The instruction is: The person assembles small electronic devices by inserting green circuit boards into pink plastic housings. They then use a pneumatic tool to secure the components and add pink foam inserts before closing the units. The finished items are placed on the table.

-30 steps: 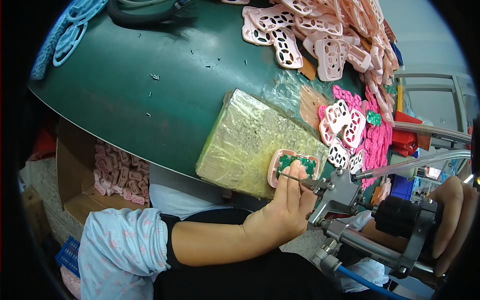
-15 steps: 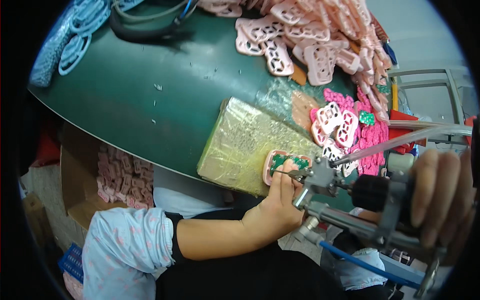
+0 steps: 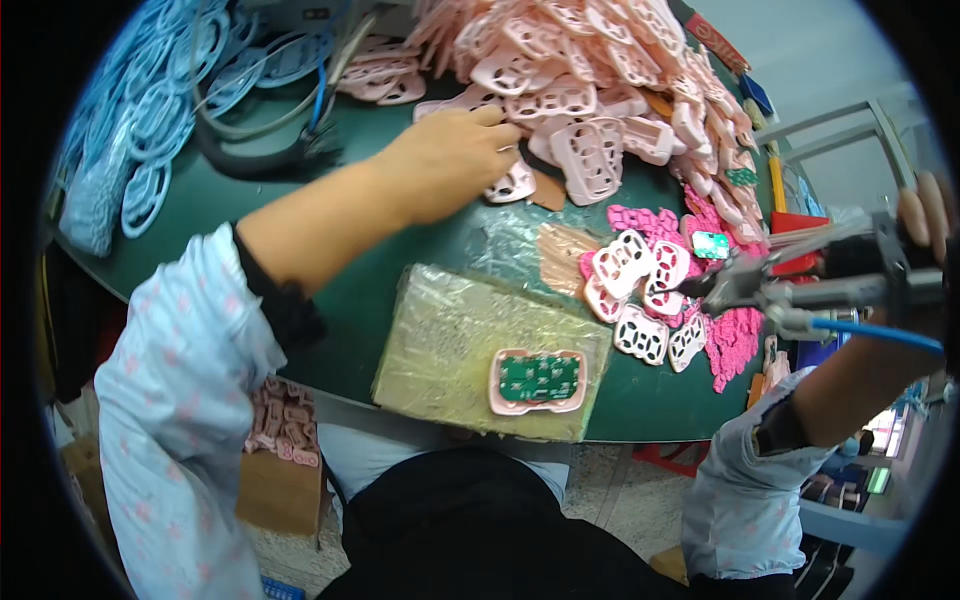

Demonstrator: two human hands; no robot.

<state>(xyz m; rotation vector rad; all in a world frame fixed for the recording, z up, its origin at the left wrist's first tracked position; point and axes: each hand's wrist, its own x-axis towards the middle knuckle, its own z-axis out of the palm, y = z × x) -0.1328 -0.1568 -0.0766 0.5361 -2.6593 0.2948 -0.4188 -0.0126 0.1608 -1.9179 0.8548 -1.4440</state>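
Note:
My left hand (image 3: 450, 165) reaches across to the pale pink shell pile, its fingers curled over a perforated pink plastic shell (image 3: 512, 185); the thumb is hidden. At the far right my right hand (image 3: 925, 215) grips an air screwdriver (image 3: 740, 283) with a blue hose, its tip hovering by the loose shells. A green circuit board (image 3: 540, 378) sits inside a pink shell (image 3: 499, 396), lying on a yellowish, film-wrapped block (image 3: 430, 335) in front of me. Neither hand touches that board.
Loose white-pink shells (image 3: 622, 262) lie beside bright pink rubber keypads (image 3: 738, 345). Blue plastic frames (image 3: 150, 135) are heaped at the far left, near a black cable (image 3: 250, 160). Below the green table's (image 3: 340, 350) edge stands a cardboard box (image 3: 280, 495) with pink parts.
My left hand has left the board on the block and moved up to the pink pile. The screwdriver, in my right hand, has swung away from the board to the right.

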